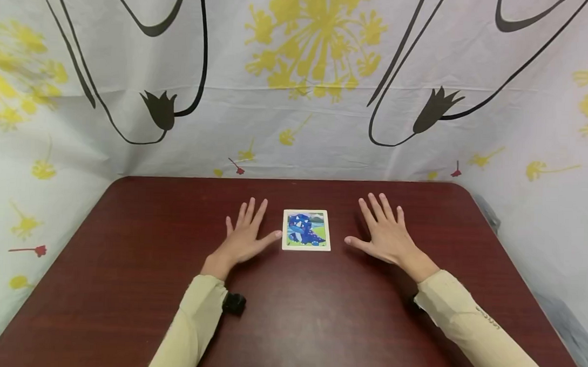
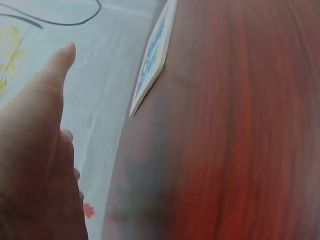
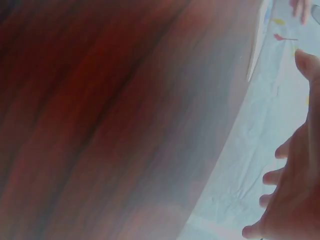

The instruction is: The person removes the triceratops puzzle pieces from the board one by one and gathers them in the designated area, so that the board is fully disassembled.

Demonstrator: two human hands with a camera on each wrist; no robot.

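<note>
A small, flat picture board (image 1: 306,230) with a cream border lies on the table and shows a blue cartoon dinosaur. To its left is my left hand (image 1: 244,239), fingers spread and straight, the thumb tip right by the board's edge. My right hand (image 1: 388,236) is on the other side, also spread and holding nothing, with a wider gap to the board. In the left wrist view, the board (image 2: 155,50) appears edge-on beyond the left hand (image 2: 37,135). Only a corner of the board (image 3: 257,45) enters the right wrist view, near the right hand (image 3: 295,170).
The dark red-brown wooden table (image 1: 299,313) has rounded far corners. Behind and beside it hangs a white curtain (image 1: 218,127) printed with yellow and dark flowers. A small black device (image 1: 234,304) sits at the left wrist, by the cuff of the beige sleeve (image 1: 192,315).
</note>
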